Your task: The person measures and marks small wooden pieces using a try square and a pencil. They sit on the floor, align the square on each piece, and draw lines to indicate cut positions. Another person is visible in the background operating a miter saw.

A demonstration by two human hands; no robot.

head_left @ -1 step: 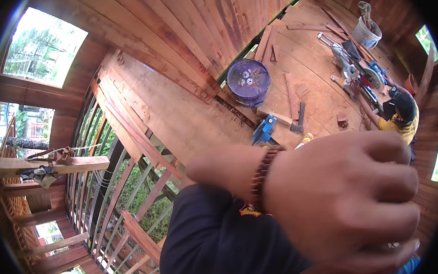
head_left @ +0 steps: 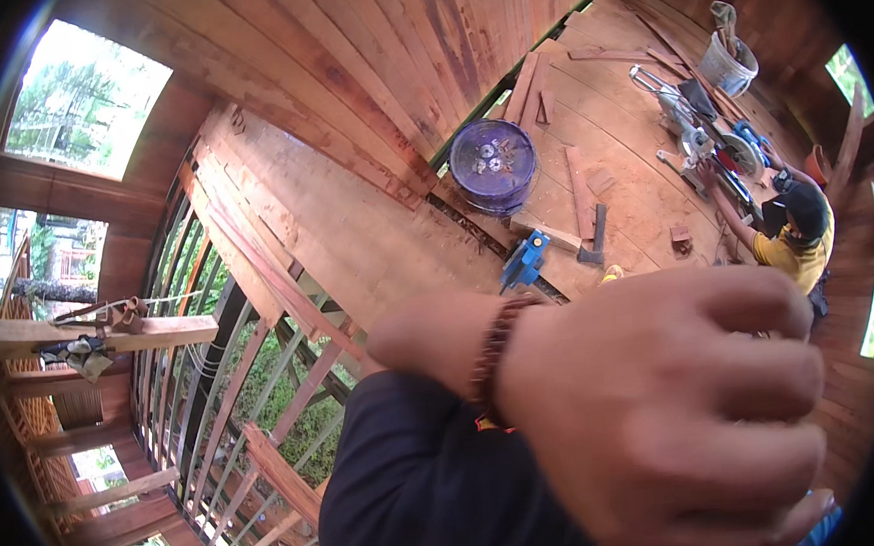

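Note:
My left arm, in a dark sleeve, comes up from the lower edge, bends at the elbow and crosses the view to the right. A brown beaded bracelet (head_left: 499,354) circles the wrist. Large and close, my left hand (head_left: 666,409) shows its back, with the fingers curled into a fist. What it grips, if anything, is hidden. Just under it, at the lower right, a bit of something blue (head_left: 823,530) peeks out. I do not see my right hand. Beyond the forearm lie a blue clamp-like tool (head_left: 526,258) and a dark-headed hatchet or hammer (head_left: 595,235).
A purple-blue bucket (head_left: 494,169) with metal pieces on top stands on the plank floor. At right, a co-worker (head_left: 804,225) handles a miter saw (head_left: 735,155). A white bucket (head_left: 728,65) stands behind. Open framing with gaps (head_left: 255,404) lies at left, beside a wooden beam (head_left: 180,330).
My left hand and its bracelet have shifted slightly to the left. The fist stays closed.

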